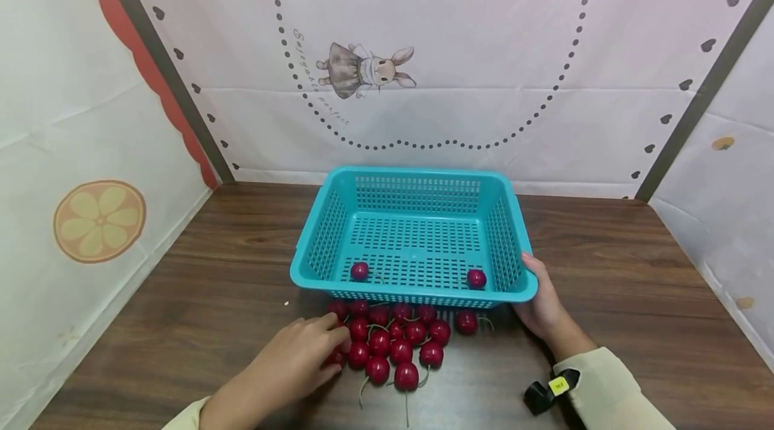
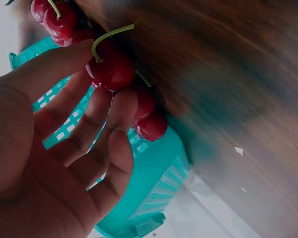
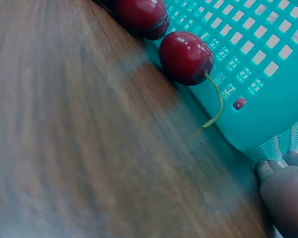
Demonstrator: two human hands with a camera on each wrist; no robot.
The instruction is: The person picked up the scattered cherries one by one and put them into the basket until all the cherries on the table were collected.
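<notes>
Pinching 1 cherry between thumb and fingers, the left hand is at the left edge of the cherry pile, just on the near side of the crosswise blue basket; the right hand, farther off, grips its right end.
</notes>
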